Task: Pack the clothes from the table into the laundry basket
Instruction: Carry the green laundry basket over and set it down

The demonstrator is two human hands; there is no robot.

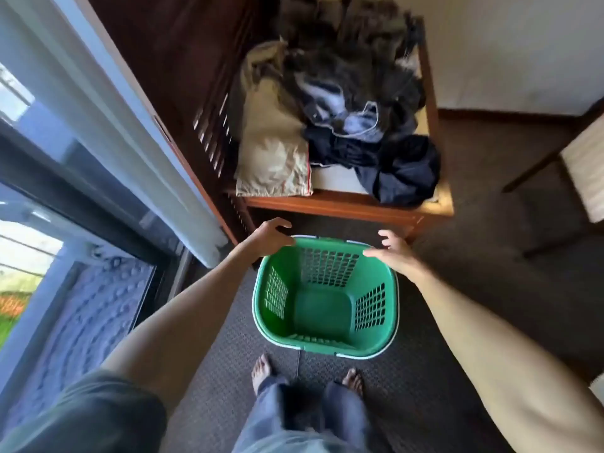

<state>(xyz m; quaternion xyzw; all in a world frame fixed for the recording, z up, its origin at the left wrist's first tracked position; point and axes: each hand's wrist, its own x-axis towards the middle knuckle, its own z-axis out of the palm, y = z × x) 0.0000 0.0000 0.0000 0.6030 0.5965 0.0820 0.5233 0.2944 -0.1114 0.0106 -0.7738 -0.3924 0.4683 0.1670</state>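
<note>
A green plastic laundry basket with slotted walls stands empty on the dark carpet in front of my feet. My left hand hovers at its far left rim with loosely spread fingers, holding nothing. My right hand hovers over the far right rim, fingers also spread and holding nothing. Just beyond, a low wooden table carries a heap of clothes: a beige garment at the left, denim pieces in the middle, a dark navy garment at the front right and dark blurred clothes farther back.
A dark slatted wooden cabinet flanks the table on the left. A glass door with a pale curtain fills the left side. At the right edge stands a chair with a light seat. Carpet lies between basket and chair.
</note>
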